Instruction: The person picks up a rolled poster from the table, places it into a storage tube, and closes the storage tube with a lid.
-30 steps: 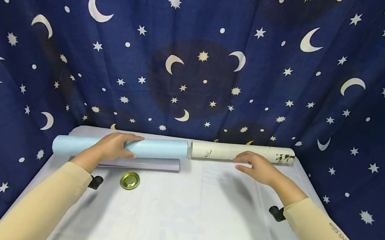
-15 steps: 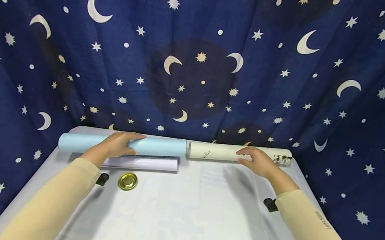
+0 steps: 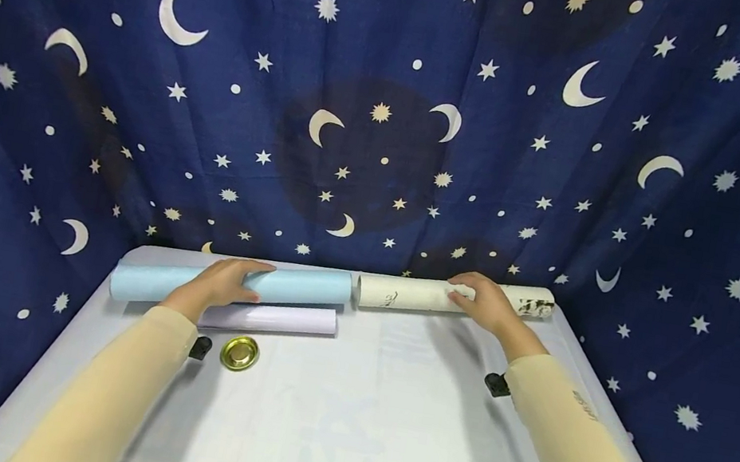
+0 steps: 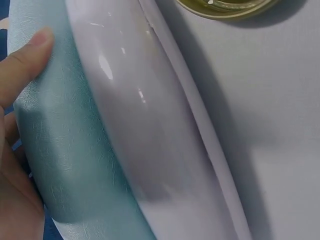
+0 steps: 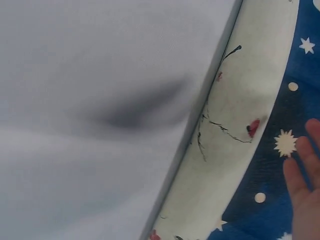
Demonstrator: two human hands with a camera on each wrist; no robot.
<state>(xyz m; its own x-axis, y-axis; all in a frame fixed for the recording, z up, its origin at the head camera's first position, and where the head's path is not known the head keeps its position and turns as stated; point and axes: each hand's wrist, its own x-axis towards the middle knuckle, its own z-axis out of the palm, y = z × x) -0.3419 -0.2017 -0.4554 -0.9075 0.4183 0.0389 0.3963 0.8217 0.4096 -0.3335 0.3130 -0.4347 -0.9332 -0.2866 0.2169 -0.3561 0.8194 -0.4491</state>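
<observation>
A person in long tan sleeves reaches both arms across a table covered with a white cloth (image 3: 368, 425), closed in behind and at the sides by a dark blue curtain printed with moons and stars (image 3: 390, 105). The left hand (image 3: 223, 284) rests on a long pale blue roll of textured sheet material (image 3: 303, 285), which lies along the far edge of the table; its fingers curve over the top of the roll, and the left wrist view shows the thumb lying against the roll's side. Just in front of the blue roll, touching it, lies a thinner glossy lilac-white roll (image 3: 276, 319). The right hand (image 3: 485, 302) lies over a cream-white roll printed with dark ink branches and small red marks (image 3: 404, 293), set end to end with the blue roll and nearly touching it; the fingers drape loosely over the roll's top, not clenched. Near the left forearm sits a small round shallow brass-coloured metal dish (image 3: 239, 352); nothing can be made out in it. A black clip (image 3: 497, 384) sits beside the right sleeve.
</observation>
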